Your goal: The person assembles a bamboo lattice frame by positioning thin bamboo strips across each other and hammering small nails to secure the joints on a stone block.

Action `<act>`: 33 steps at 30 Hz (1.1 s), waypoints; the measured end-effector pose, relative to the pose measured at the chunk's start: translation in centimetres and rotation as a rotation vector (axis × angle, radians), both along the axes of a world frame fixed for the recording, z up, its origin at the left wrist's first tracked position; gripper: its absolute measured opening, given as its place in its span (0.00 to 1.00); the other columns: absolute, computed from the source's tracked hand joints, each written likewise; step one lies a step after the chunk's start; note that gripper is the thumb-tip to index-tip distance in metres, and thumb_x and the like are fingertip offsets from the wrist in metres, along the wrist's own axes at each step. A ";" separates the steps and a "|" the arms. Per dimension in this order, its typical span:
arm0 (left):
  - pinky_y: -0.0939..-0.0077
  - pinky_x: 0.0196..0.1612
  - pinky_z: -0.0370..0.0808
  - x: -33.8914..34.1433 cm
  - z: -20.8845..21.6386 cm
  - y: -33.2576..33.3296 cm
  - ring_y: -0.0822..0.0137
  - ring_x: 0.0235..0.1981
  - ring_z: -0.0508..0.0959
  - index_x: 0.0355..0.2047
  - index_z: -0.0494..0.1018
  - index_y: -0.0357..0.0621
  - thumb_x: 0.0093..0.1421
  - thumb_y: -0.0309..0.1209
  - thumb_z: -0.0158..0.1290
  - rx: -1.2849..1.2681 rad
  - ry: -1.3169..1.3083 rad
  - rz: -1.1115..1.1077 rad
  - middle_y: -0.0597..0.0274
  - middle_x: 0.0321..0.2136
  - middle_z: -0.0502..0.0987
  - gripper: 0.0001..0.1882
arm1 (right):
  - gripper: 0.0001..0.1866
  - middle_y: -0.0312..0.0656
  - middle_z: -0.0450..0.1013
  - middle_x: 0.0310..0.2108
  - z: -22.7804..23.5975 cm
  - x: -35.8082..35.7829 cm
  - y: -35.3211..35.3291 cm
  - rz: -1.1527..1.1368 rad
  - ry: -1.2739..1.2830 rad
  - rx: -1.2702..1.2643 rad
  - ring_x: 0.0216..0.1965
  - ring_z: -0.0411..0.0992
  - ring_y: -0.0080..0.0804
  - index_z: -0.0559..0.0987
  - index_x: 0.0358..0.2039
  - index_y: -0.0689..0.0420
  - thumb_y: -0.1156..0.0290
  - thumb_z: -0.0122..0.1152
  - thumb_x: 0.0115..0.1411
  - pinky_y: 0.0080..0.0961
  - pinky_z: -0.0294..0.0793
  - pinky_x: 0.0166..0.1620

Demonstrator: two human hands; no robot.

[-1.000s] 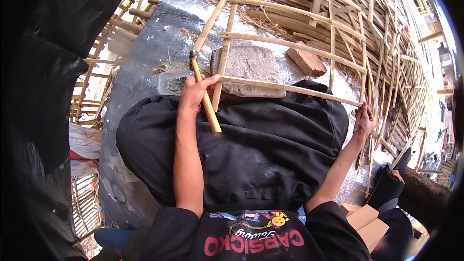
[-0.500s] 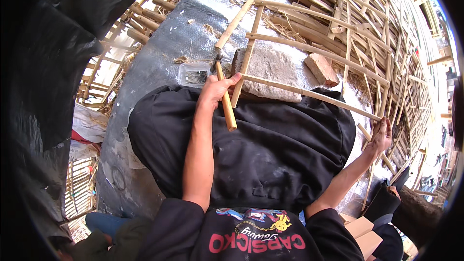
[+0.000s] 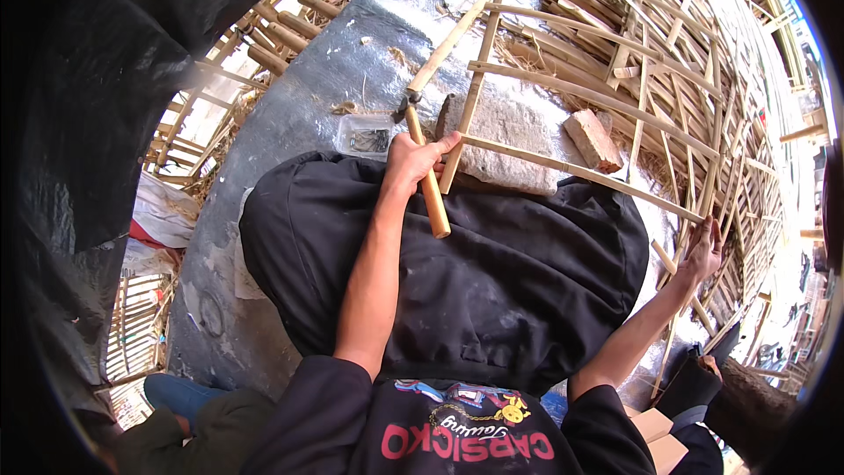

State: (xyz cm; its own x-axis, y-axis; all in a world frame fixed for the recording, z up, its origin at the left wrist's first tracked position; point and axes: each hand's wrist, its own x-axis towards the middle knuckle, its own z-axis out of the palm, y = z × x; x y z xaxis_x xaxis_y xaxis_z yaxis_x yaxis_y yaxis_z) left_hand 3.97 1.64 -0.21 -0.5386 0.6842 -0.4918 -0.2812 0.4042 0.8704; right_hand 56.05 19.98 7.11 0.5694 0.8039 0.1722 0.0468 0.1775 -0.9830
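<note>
My left hand [image 3: 411,163] is closed around a hammer [image 3: 431,193] with a wooden handle; its dark head points away from me. The thumb of the same hand presses on a side strip of a ladder-like bamboo frame [image 3: 571,161], near its near left corner. At the frame's near right corner, my right hand [image 3: 703,251] pinches the end of the nearest crosspiece. Under the frame's left side lies a rough grey stone block [image 3: 519,119]. A clear plastic tub [image 3: 365,142] with small dark metal pieces, apparently nails, sits left of the hammer head.
A reddish brick [image 3: 592,141] rests right of the stone. Beyond the hammer lies a loose bamboo strip [image 3: 448,48]. Piled bamboo slats [image 3: 651,44] fill the far right. Black sheeting [image 3: 88,123] hangs at left. Another person's leg [image 3: 180,396] shows at lower left.
The whole view has shifted slightly, so most things appear a little farther right. Both hands keep their hold, with the hammer and frame in nearly the same place against the stone.
</note>
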 end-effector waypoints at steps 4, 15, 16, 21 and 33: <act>0.73 0.23 0.80 0.0 -0.1 -0.1 0.70 0.20 0.81 0.22 0.74 0.39 0.52 0.44 0.72 0.051 -0.056 -0.010 0.63 0.20 0.77 0.23 | 0.18 0.50 0.81 0.38 -1.8 0.2 2.1 0.059 0.011 -0.032 0.35 0.82 0.31 0.77 0.47 0.66 0.75 0.73 0.58 0.24 0.85 0.36; 0.72 0.15 0.79 1.4 1.5 0.6 0.66 0.15 0.80 0.23 0.75 0.31 0.52 0.47 0.71 0.043 0.048 -0.022 0.56 0.19 0.78 0.28 | 0.14 0.41 0.81 0.37 -4.6 4.2 6.5 0.172 0.007 -0.075 0.32 0.80 0.26 0.80 0.44 0.61 0.72 0.72 0.60 0.22 0.82 0.35; 0.72 0.15 0.79 1.3 1.5 0.5 0.66 0.15 0.80 0.23 0.74 0.31 0.52 0.47 0.71 0.021 0.056 -0.030 0.56 0.19 0.78 0.28 | 0.12 0.41 0.81 0.36 -5.1 3.7 6.4 0.182 0.039 -0.093 0.31 0.79 0.27 0.81 0.42 0.61 0.72 0.72 0.60 0.23 0.82 0.35; 0.71 0.16 0.79 0.9 0.7 0.2 0.66 0.15 0.79 0.19 0.69 0.38 0.52 0.49 0.71 0.022 0.038 -0.042 0.62 0.17 0.72 0.29 | 0.12 0.45 0.80 0.35 -7.6 4.0 7.1 0.226 0.112 -0.172 0.33 0.79 0.30 0.81 0.40 0.63 0.73 0.72 0.59 0.25 0.84 0.38; 0.71 0.12 0.76 1.0 0.1 0.3 0.67 0.12 0.76 0.17 0.70 0.34 0.50 0.49 0.72 0.025 0.068 -0.019 0.60 0.15 0.73 0.30 | 0.10 0.44 0.80 0.34 -8.8 4.1 7.2 0.233 0.096 -0.190 0.30 0.79 0.32 0.81 0.39 0.63 0.73 0.70 0.60 0.24 0.84 0.33</act>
